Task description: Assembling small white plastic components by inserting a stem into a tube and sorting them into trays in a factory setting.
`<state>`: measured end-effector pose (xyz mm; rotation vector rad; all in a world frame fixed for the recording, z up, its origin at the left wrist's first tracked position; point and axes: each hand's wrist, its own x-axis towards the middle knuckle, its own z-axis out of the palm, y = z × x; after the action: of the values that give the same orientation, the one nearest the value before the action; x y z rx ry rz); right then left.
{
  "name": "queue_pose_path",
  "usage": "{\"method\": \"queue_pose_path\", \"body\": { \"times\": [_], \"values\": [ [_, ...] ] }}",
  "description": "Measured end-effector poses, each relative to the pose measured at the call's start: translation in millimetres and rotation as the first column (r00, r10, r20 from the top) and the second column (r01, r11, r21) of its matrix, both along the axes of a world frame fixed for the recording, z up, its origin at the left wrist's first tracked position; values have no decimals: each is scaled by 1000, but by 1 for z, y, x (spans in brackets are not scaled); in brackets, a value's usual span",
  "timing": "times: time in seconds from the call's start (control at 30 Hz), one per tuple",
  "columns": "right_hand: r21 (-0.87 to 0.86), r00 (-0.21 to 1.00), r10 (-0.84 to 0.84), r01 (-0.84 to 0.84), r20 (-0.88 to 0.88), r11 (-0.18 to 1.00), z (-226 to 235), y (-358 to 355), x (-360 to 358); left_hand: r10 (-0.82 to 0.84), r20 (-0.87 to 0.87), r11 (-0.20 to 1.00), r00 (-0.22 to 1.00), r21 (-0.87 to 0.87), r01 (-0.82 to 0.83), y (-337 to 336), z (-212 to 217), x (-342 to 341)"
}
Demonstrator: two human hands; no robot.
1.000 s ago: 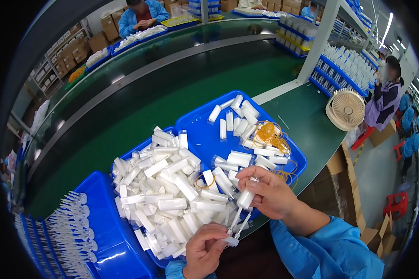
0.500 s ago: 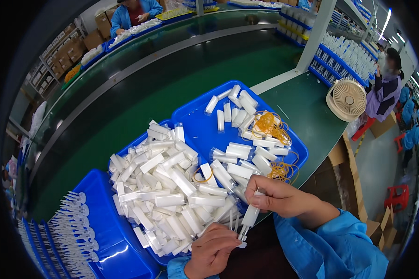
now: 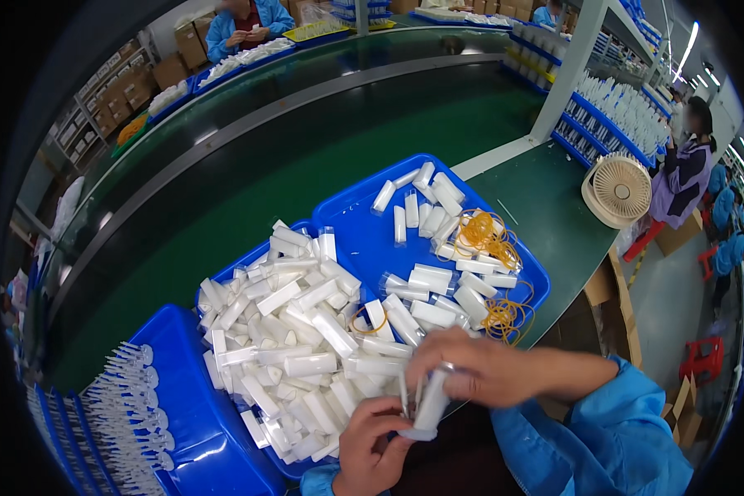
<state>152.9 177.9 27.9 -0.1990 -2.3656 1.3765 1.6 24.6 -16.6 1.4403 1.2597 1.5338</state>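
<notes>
My left hand [image 3: 378, 442], low in front of me, is closed on the round base of a white plastic holder [image 3: 420, 433] with upright prongs. A white rectangular sleeve [image 3: 431, 403] stands over one prong, its lower end close to the base. My right hand [image 3: 484, 368] is curled round the sleeve's upper end; motion smears its fingertips. Left of my hands, a blue tray [image 3: 244, 260] holds a heap of white sleeves [image 3: 310, 365] in clear film. Beyond, another blue tray [image 3: 351, 202] holds looser white sleeves and orange rubber bands [image 3: 486, 236].
A blue bin [image 3: 194, 405] stands at the left beside racked white pronged holders [image 3: 132, 405]. Behind runs a green conveyor [image 3: 264, 178]. A beige fan [image 3: 620, 190] and a grey post [image 3: 566, 78] stand at the right. A co-worker [image 3: 244, 29] sits across the belt.
The sleeve now sits further down the prong, nearer the base. My right hand has shifted slightly down and right, and my left fingers hold the base more upright.
</notes>
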Motion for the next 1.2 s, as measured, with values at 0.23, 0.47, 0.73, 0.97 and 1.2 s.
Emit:
{"method": "queue_pose_path", "body": {
  "times": [0.23,0.47,0.73,0.97,1.2],
  "values": [
    [686,763,-513,129,392,716,-27,92,-10,51,437,997,898,-75,-20,-6,7,4],
    [747,636,-546,-72,545,661,-33,111,-40,53,582,995,811,-95,4,-10,18,7],
    [800,985,-169,131,-38,585,-10,68,-17,19,223,996,975,-86,0,-8,20,-5],
    [726,990,14,92,-139,682,-4,40,-1,-34,162,999,986,-32,39,2,20,0],
    [595,989,43,49,-140,802,-3,39,3,-51,181,997,982,-40,59,2,21,0]
  ]
}}
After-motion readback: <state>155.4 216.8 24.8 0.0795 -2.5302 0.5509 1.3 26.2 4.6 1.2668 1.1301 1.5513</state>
